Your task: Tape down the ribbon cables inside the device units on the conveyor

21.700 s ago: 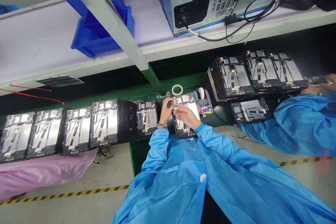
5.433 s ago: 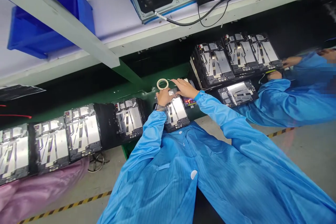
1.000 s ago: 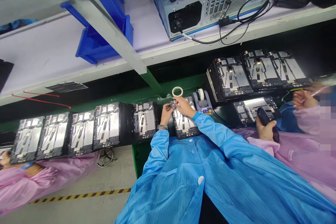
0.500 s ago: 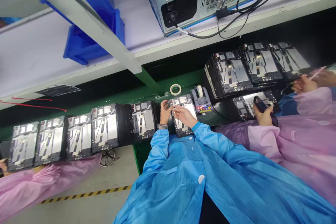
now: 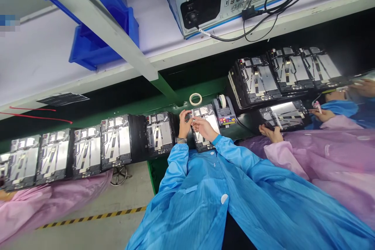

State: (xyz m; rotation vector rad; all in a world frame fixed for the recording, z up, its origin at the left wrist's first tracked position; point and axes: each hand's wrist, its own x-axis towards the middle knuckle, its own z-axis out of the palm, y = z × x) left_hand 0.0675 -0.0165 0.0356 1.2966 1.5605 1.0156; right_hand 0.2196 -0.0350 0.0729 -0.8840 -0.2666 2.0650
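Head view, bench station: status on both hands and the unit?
Left hand and right hand together over top corner of dark-framed electronic unit. Tape roll and tape dispenser just beyond, not touching hands. Co-worker's hand on neighbouring unit, apart.

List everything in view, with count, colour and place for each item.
electronic unit under the hands: one, black and silver, on the bench in front of the person
other electronic units: about nine, black and silver, in rows to both sides
green workbench: one, green, running across the view
masking tape roll: one, cream, beyond the hands
tape dispenser: one, grey, right of the hands
computer case: one, grey and blue, on the upper shelf
plastic bin: one, blue, on the upper shelf
co-workers' sleeves: pink, to both sides
wristwatch: one, dark, on the left wrist
left hand: on the unit's upper edge
right hand: over the unit
blue sleeves: two, on the person's arms
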